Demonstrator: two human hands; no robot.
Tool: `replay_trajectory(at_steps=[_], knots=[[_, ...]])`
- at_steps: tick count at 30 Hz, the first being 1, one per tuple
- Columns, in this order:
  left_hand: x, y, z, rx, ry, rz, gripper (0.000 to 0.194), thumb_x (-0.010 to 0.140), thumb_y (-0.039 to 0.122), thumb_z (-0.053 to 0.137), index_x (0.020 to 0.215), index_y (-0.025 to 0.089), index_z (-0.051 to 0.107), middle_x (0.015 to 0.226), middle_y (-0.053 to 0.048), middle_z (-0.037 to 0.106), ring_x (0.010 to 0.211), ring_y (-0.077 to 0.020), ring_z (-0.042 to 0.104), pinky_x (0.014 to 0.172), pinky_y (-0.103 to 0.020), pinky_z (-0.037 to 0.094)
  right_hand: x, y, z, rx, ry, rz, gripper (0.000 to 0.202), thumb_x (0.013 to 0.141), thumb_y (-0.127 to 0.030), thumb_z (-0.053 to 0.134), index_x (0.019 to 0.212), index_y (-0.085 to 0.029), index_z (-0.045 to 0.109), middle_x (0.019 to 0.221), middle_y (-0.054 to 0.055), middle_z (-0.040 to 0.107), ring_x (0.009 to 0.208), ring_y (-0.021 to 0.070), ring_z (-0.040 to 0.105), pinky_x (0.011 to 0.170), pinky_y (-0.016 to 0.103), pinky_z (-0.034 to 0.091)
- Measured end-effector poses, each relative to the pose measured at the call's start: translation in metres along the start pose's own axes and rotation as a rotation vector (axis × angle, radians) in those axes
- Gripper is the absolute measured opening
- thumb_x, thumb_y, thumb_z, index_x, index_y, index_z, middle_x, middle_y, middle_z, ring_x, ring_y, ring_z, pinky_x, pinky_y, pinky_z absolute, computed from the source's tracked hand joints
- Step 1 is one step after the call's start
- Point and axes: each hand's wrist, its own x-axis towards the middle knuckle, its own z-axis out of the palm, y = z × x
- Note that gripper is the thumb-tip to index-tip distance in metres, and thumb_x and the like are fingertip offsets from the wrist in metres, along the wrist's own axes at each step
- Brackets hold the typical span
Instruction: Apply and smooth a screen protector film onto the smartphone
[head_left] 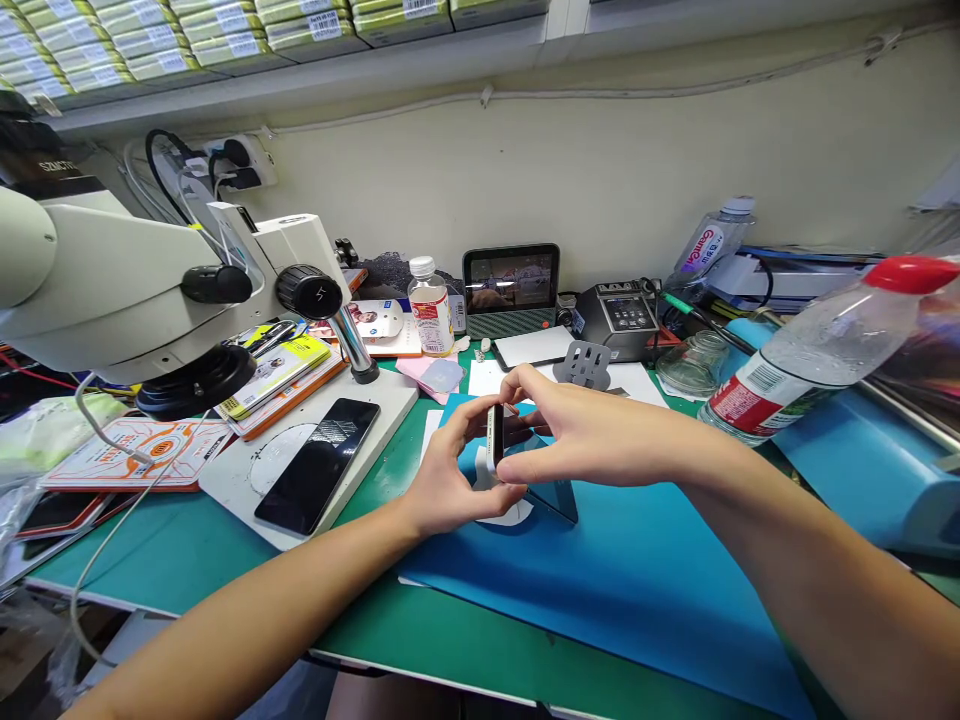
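A phone (pixel 496 437) is held on edge above the blue mat (pixel 637 580), pinched between the fingers of the left hand (pixel 450 480) and right hand (pixel 577 430), closed around it, so its side can be seen.

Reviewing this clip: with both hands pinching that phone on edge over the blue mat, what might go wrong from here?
1. The phone is held edge-on between the left hand and right hand; a slip might drop it onto the blue mat.
2. The right forearm lies close to the tilted water bottle; a sweep outward might knock it.
3. A second phone lies loose on the microscope base, near the left arm.
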Motion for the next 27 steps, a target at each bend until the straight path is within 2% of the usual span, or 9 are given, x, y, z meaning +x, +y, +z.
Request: replay_trajectory(at_steps=[7,13,27], knots=[[-0.0002,0.0001,0.0001,0.003,-0.005,0.003,0.078,0.071,0.025,0.086,0.140,0.025,0.049,0.131,-0.010,0.066,0.123,-0.0303,0.065,0.108,-0.044,0.049,0.0008,-0.0008,-0.0001,-0.044,0.024,0.014,0.053,0.072,-0.055,0.074,0.108,-0.026,0.049,0.093,0.001,0.065,0.071,0.0189,0.057,0.053,0.028,0.038],[0.0008,0.0015,-0.0005,-0.005,-0.010,0.009,0.077,0.071,0.029,0.086,0.138,0.023,0.048,0.129,-0.011,0.067,0.122,-0.0311,0.066,0.107,-0.047,0.051,0.0016,0.0010,0.0017,-0.051,0.030,0.001,0.051,0.072,-0.053,0.074,0.106,-0.026,0.048,0.095,0.001,0.066,0.073,0.0190,0.057,0.055,0.029,0.039],[0.0002,-0.0007,-0.0008,-0.006,-0.017,0.027,0.076,0.072,0.026,0.086,0.139,0.025,0.049,0.129,-0.009,0.067,0.121,-0.0303,0.066,0.107,-0.045,0.051,0.0012,0.0018,0.0022,-0.025,0.020,0.010,0.052,0.071,-0.051,0.075,0.106,-0.026,0.046,0.092,0.000,0.063,0.071,0.0181,0.053,0.053,0.028,0.037]])
